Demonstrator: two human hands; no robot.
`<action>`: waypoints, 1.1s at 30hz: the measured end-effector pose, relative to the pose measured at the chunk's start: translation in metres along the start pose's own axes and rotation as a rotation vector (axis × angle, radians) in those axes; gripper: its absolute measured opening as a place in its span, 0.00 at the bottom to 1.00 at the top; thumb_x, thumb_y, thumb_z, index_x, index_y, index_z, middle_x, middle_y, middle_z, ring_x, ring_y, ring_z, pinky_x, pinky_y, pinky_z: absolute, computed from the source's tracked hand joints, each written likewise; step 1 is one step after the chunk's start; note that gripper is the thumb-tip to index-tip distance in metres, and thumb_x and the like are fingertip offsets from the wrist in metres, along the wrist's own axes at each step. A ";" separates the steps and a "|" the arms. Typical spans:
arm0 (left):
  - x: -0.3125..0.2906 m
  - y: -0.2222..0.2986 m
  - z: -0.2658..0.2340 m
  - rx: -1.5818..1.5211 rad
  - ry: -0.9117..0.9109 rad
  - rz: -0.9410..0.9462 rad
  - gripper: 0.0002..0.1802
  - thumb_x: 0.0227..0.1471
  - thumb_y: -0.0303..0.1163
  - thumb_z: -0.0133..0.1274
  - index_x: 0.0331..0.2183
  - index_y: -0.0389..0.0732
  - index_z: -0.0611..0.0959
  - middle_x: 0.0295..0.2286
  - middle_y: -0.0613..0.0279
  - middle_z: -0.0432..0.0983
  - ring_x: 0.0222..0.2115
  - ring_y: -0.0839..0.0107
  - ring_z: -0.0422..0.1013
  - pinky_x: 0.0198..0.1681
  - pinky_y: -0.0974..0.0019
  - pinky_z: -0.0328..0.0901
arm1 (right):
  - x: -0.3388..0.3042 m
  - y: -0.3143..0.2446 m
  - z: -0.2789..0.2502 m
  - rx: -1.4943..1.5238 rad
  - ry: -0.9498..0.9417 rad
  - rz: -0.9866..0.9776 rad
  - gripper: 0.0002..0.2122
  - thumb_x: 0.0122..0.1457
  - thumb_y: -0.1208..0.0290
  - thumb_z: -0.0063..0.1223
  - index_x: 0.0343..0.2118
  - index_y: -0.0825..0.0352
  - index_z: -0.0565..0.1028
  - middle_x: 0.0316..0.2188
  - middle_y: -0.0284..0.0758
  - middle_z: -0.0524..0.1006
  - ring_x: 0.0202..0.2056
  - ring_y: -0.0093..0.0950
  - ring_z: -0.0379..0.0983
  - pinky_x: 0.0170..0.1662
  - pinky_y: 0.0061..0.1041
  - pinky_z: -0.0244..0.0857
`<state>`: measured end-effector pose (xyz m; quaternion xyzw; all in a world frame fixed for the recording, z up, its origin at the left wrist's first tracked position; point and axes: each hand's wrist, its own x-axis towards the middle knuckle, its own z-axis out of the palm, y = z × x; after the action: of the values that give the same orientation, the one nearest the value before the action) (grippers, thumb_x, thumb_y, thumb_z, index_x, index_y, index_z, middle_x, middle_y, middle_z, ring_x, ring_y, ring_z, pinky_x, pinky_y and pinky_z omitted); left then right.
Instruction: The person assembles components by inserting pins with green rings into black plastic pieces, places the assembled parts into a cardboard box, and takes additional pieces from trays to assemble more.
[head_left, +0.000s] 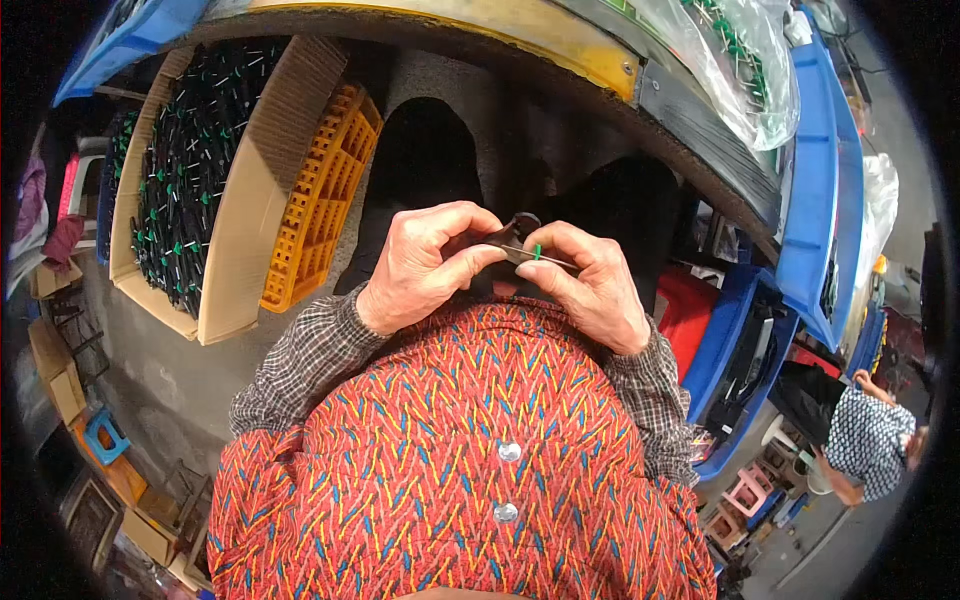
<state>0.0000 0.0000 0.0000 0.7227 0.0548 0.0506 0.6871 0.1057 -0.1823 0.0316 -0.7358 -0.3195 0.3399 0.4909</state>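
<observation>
My left fingers (478, 262) pinch a dark part (524, 224) and my right fingers (568, 240) a thin rod with a green fitting (538, 252), before my patterned apron (450, 400), seemingly a piece in progress, while finished-looking black-and-green pieces (190, 180) crowd the carton (262, 190) at left and green-fitted rods (737, 45) lie bagged on the table (700, 120) above a grey floor (180, 365).
</observation>
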 end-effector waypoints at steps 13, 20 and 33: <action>-0.007 0.001 -0.002 -0.187 0.066 -0.078 0.06 0.51 0.19 0.55 0.34 0.31 0.79 0.27 0.62 0.76 0.22 0.82 0.73 0.24 0.78 0.68 | 0.005 0.002 0.007 0.168 -0.076 0.070 0.10 0.58 0.67 0.54 0.28 0.71 0.75 0.17 0.29 0.70 0.20 0.15 0.64 0.23 0.20 0.59; -0.011 -0.006 -0.003 -0.398 0.005 -0.154 0.07 0.52 0.17 0.53 0.36 0.31 0.78 0.31 0.58 0.76 0.25 0.76 0.74 0.28 0.75 0.70 | 0.006 -0.004 -0.005 0.074 -0.251 0.104 0.10 0.59 0.67 0.54 0.29 0.70 0.76 0.18 0.30 0.71 0.20 0.16 0.63 0.24 0.21 0.59; -0.020 -0.008 -0.003 -0.498 0.085 -0.054 0.06 0.52 0.17 0.52 0.36 0.30 0.77 0.34 0.49 0.76 0.25 0.71 0.74 0.29 0.71 0.71 | 0.009 -0.011 0.004 0.145 -0.189 0.095 0.08 0.58 0.69 0.54 0.29 0.69 0.76 0.15 0.27 0.69 0.19 0.13 0.63 0.22 0.18 0.57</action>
<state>-0.0199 0.0009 -0.0076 0.5268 0.0887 0.0743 0.8421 0.1060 -0.1693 0.0391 -0.6772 -0.3039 0.4528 0.4939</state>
